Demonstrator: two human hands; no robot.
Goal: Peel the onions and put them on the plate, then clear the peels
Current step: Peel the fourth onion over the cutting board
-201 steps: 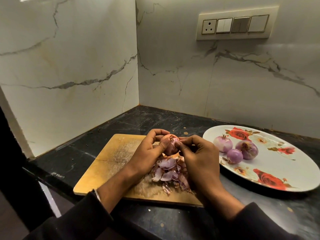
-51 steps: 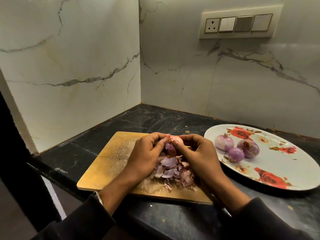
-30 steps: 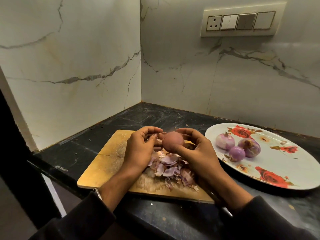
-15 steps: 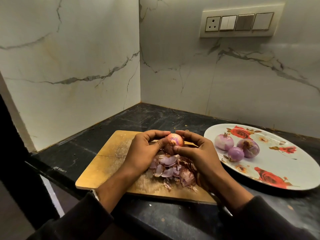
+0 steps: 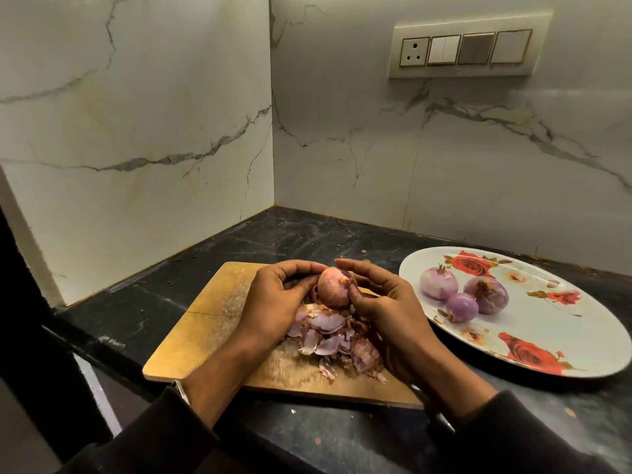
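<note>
A single head-worn camera looks forward and down into a counter [image 5: 301,241] corner, close above both hands. Its wide angle takes in both marble walls [image 5: 136,114] and a switch panel [image 5: 468,46].

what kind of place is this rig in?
Most likely a home kitchen corner: dark stone counter against marble-look walls, a wall switch panel with a socket, and a cutting board with onion peels beside a floral plate.
</note>
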